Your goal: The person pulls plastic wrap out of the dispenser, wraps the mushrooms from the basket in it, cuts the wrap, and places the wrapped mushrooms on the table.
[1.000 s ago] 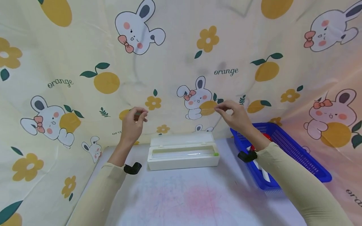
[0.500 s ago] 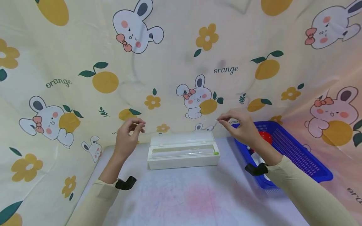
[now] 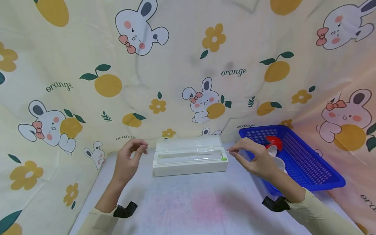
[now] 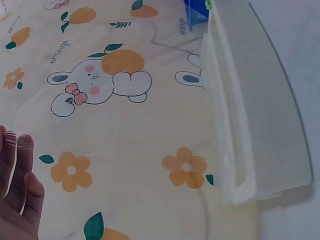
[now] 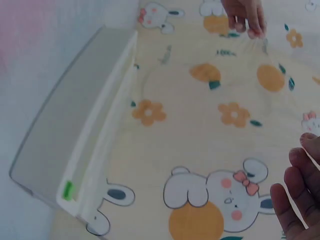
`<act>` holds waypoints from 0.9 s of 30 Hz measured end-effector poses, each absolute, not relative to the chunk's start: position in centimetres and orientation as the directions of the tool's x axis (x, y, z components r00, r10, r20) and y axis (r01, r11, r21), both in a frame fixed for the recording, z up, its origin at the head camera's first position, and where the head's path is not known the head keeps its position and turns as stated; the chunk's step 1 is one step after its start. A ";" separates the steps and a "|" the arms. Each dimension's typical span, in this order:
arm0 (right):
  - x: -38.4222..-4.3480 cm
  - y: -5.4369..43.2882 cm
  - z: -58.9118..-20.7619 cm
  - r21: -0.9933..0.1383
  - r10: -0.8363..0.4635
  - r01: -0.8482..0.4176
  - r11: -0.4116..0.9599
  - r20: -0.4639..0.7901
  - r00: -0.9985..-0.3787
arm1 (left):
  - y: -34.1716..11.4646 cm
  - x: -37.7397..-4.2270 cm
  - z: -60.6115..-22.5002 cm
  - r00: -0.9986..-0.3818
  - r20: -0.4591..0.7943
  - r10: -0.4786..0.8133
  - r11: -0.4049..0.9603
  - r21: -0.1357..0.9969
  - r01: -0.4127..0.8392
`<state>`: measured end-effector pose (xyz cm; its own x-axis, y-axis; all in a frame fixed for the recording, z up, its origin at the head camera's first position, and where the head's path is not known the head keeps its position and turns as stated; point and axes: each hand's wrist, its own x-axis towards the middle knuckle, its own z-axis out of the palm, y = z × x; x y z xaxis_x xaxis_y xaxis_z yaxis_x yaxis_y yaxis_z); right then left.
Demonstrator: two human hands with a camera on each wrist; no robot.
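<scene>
My left hand (image 3: 127, 160) and right hand (image 3: 255, 158) are raised on either side of a long white cling film box (image 3: 190, 169), thumbs against fingertips. Between them stretches a clear sheet of cling film (image 3: 205, 151), showing mainly as glints across the box. Wrinkles of film gather at the left fingertips in the left wrist view, and each hand pinches one end of the sheet. The box's lid (image 3: 188, 143) is tipped back, showing the roll (image 3: 188, 159) inside. A small green slider (image 3: 224, 159) sits at the box's right end.
A blue plastic basket (image 3: 329, 182) stands to the right, close to my right forearm. It holds a red item (image 3: 275, 142) and several white pieces, partly hidden by the hand. A patterned cloth (image 3: 176, 65) rises behind the white table (image 3: 176, 205).
Both hands have come down from well above the box to about lid height, the film lowering with them. Each hand has also moved slightly outward. The box has stayed in place.
</scene>
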<state>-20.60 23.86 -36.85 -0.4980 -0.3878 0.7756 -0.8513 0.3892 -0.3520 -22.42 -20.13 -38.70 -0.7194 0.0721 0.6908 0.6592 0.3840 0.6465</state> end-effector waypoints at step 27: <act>-15.0 22.4 -45.7 -0.277 -0.574 -0.946 0.169 0.753 -0.323 | -21.2 -18.3 -44.6 -0.697 0.694 0.182 0.232 0.658 0.716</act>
<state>-15.00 22.41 -45.72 -0.3225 -0.5742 0.7525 -0.9460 0.1686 -0.2768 -18.30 -21.17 -44.59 -0.6967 0.1819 0.6939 0.7162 0.2324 0.6581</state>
